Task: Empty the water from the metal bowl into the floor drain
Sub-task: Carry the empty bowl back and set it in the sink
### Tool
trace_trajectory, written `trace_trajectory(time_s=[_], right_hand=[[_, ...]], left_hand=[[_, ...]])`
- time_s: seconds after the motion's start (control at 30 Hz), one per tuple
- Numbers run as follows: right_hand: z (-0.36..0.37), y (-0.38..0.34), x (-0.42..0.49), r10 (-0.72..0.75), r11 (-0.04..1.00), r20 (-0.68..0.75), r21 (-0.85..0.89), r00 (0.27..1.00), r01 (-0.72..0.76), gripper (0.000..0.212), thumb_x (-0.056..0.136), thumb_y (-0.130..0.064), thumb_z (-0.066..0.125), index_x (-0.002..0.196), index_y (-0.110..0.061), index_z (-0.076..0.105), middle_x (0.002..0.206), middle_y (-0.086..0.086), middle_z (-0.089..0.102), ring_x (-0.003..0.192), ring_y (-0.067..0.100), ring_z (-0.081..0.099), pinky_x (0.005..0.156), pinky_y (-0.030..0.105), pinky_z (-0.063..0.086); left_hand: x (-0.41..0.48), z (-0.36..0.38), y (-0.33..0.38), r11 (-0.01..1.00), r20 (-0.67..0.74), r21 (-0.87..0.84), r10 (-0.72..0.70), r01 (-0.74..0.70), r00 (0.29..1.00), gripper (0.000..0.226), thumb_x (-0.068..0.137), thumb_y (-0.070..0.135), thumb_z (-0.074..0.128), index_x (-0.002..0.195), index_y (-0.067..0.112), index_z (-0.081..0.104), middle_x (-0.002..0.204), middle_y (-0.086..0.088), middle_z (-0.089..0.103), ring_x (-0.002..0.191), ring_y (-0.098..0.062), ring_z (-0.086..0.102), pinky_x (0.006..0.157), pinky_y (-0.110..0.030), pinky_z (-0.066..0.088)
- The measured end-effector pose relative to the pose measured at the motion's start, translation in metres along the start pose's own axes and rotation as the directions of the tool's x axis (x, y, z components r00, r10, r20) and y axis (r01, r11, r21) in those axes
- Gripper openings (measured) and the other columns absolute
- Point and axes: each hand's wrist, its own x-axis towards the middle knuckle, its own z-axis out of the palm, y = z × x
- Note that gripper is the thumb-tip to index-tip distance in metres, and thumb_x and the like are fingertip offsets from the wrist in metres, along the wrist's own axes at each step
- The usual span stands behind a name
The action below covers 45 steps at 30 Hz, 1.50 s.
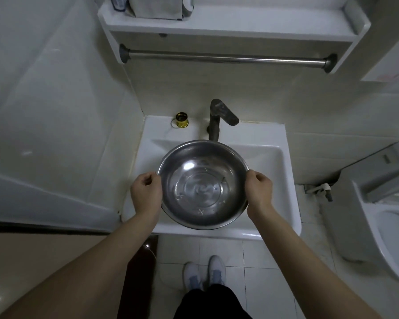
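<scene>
One round stainless-steel metal bowl [203, 184] hangs mouth-up over the white sink basin [272, 162], near its front edge. Two hands: left grip [145, 192] and right grip [258, 189] each clasp opposite rims.

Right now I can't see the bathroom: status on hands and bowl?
Left hand and right hand gripping round steel bowl rims. Bowl level over white sink. Floor drain not visible.

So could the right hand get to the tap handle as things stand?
Probably not yet: the right hand grips the metal bowl's rim, as does the left hand. The path to the tap behind the bowl looks open otherwise.
</scene>
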Motion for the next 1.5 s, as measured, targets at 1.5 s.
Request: trace_trajectory(time_s=[1.5], right_hand=[[0.052,0.082,0.138,0.24,0.963,-0.023,-0.118,0.971,-0.241,0.021,0.089,-0.017,0.04,0.073,-0.009,0.051,0.071,0.011,0.051,0.067,0.024,0.045,0.06,0.036,0.043]], left_hand=[[0.065,0.096,-0.093,0.972,0.024,0.2,-0.131,0.124,0.991,0.018,0.086,0.015,0.052,0.072,0.016,0.062,0.063,0.006,0.058,0.051,0.003,0.053,0.05,-0.01,0.042]])
